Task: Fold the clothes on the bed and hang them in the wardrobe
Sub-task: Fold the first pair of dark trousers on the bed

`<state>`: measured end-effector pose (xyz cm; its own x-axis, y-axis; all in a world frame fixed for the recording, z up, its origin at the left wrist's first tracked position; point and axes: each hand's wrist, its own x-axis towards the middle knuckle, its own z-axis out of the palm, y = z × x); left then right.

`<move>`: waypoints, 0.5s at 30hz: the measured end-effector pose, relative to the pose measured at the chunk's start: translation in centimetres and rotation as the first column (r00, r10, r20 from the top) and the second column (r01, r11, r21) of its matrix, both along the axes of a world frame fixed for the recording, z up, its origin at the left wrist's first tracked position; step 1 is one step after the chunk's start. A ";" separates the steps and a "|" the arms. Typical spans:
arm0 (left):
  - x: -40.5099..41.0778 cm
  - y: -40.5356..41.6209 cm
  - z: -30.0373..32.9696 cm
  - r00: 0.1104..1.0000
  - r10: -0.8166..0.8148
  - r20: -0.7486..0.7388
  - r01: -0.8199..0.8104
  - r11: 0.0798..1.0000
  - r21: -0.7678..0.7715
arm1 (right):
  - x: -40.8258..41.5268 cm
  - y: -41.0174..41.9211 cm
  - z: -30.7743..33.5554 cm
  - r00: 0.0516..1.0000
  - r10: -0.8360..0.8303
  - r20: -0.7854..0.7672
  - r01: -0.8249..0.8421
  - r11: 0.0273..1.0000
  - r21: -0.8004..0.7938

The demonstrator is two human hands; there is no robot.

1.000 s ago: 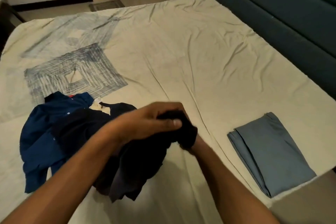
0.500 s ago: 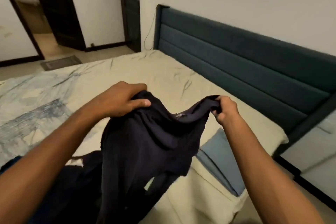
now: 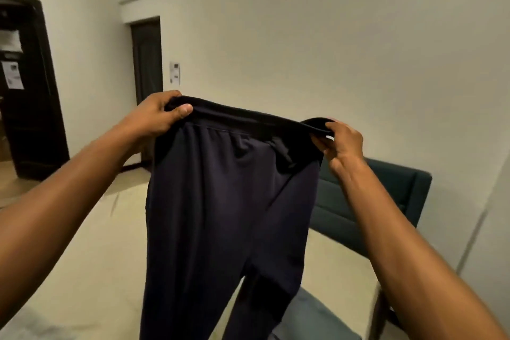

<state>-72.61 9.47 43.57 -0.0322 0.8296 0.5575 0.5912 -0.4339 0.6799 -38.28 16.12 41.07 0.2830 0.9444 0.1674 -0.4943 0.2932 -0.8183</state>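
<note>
Hands (image 3: 154, 116) (image 3: 342, 141) stretch smooth navy trousers (image 3: 229, 201) taut.

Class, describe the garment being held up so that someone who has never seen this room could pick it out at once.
Start at the cream-sheeted bed with its teal padded headboard. Above it, the left hand and right hand grip a pair of dark navy jersey trousers by the black waistband. Unlike the folded grey-blue cloth lying flat on the sheet, they hang full length in the air.
</note>
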 end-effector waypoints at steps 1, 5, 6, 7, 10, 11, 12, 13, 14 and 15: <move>0.4 0.4 1.5 0.999 -0.003 0.040 0.003 1.000 0.013 | 0.6 -0.3 1.5 0.999 0.023 0.030 -0.024 0.999 0.049; 1.4 1.7 6.9 0.992 -0.020 0.124 0.014 0.999 0.047 | 3.4 -0.9 4.9 0.976 0.116 0.186 -0.152 0.969 0.194; 1.6 1.7 8.2 0.989 -0.030 0.143 0.022 0.998 0.057 | 4.2 -1.0 5.5 0.971 0.124 0.204 -0.170 0.959 0.228; 1.8 1.8 9.2 0.988 -0.036 0.147 0.027 0.998 0.063 | 4.9 -1.1 6.1 0.969 0.121 0.217 -0.174 0.953 0.246; 3.2 1.6 11.9 0.985 -0.080 0.152 0.066 0.993 0.095 | 7.3 -1.8 7.7 0.952 0.097 0.290 -0.192 0.927 0.321; 3.8 1.5 12.7 0.981 -0.110 0.162 0.092 0.989 0.114 | 8.1 -2.0 8.3 0.944 0.065 0.324 -0.184 0.917 0.353; 4.4 1.4 13.3 0.974 -0.145 0.172 0.123 0.983 0.134 | 8.8 -2.2 8.8 0.934 0.009 0.357 -0.156 0.911 0.383; 5.0 1.2 13.9 0.968 -0.182 0.170 0.156 0.975 0.155 | 9.5 -2.5 9.6 0.916 -0.074 0.394 -0.107 0.903 0.417; 5.6 1.0 14.4 0.963 -0.221 0.155 0.193 0.965 0.176 | 10.1 -2.8 10.2 0.892 -0.166 0.421 -0.047 0.891 0.452; 6.0 0.8 14.8 0.959 -0.251 0.131 0.224 0.955 0.195 | 10.7 -2.9 10.9 0.865 -0.256 0.433 0.018 0.876 0.482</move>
